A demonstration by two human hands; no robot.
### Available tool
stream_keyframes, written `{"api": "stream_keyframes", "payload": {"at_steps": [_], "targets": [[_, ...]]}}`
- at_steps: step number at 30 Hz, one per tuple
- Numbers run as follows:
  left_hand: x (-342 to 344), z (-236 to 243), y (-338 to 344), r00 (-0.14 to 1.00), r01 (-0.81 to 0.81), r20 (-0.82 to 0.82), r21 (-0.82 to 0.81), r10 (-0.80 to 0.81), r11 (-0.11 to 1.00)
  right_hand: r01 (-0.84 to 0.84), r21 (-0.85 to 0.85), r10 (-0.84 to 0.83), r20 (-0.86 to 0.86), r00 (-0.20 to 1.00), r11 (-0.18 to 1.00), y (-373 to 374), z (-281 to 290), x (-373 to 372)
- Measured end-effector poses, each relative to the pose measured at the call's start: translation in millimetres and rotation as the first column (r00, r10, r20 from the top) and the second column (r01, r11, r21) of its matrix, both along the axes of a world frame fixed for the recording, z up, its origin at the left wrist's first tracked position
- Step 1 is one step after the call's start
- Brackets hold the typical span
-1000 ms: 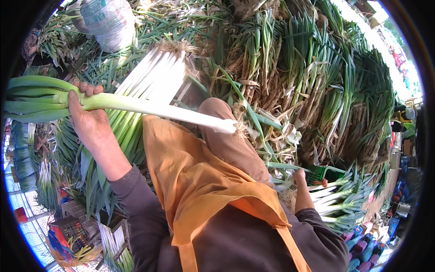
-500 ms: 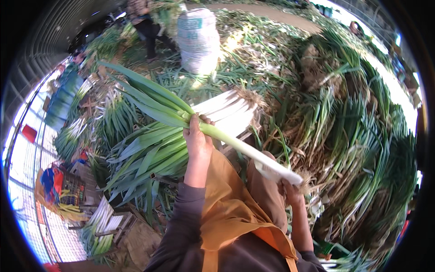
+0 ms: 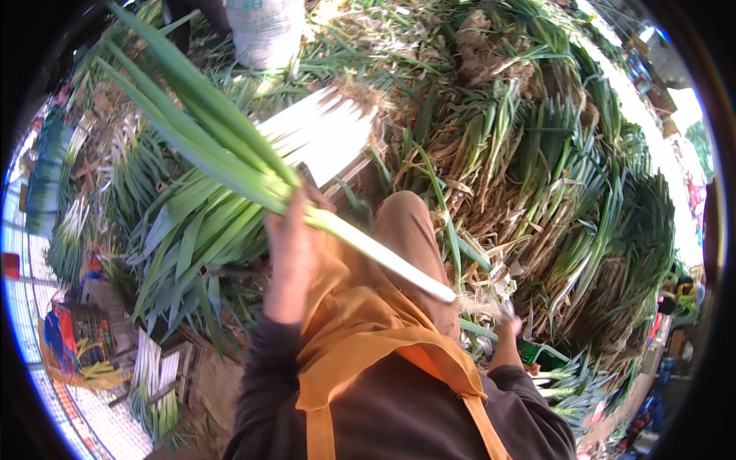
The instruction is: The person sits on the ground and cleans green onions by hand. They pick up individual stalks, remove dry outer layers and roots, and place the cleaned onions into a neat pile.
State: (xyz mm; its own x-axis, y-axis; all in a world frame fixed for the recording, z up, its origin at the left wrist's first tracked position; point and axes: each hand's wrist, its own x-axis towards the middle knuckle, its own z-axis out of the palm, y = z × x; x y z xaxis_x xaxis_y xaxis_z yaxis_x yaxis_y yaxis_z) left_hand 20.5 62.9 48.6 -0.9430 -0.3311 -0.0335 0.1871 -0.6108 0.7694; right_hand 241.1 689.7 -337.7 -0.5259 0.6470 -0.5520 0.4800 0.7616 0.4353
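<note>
My left hand [image 3: 290, 249], slightly blurred, is wrapped round a long leek [image 3: 391, 261] where the white stalk turns green. The leek lies slantwise across my front, its green leaves up to the far left and its root end down to the right, above my thigh. Low on the right is my right hand [image 3: 508, 328], apart from the root end, its fingers closed beside pale, torn leaf scraps [image 3: 494, 291]; what they hold is unclear. Left of my knee, a thick bundle of leeks [image 3: 318, 126] rests with white stalks and roots pointing away to the right.
Unpeeled leeks with dry brown leaves [image 3: 529, 207] form a large heap on the right. A white woven sack [image 3: 264, 31] stands at the far side among leaf litter. On the left are more leek bundles [image 3: 138, 180] and a dark crate [image 3: 93, 333]. A green crate [image 3: 540, 355] sits beyond my right hand.
My right hand has come away from the leek's root end, down and to the right. The loose pale skin on the stalk no longer hangs there. The view has shifted right and down.
</note>
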Motion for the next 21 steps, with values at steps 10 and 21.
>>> {"api": "stream_keyframes", "payload": {"at_steps": [10,21], "targets": [[-29,-19,-125,0.961,-0.093,-0.246,0.131,0.123,0.987,-0.560,-0.270,0.527,-0.188,0.829,0.783,-39,176,-79],[-22,-112,-127,0.974,-0.222,0.039,0.327,0.221,0.919,-0.984,-0.168,0.276,-0.945,0.176,0.053,-455,305,-326]]}}
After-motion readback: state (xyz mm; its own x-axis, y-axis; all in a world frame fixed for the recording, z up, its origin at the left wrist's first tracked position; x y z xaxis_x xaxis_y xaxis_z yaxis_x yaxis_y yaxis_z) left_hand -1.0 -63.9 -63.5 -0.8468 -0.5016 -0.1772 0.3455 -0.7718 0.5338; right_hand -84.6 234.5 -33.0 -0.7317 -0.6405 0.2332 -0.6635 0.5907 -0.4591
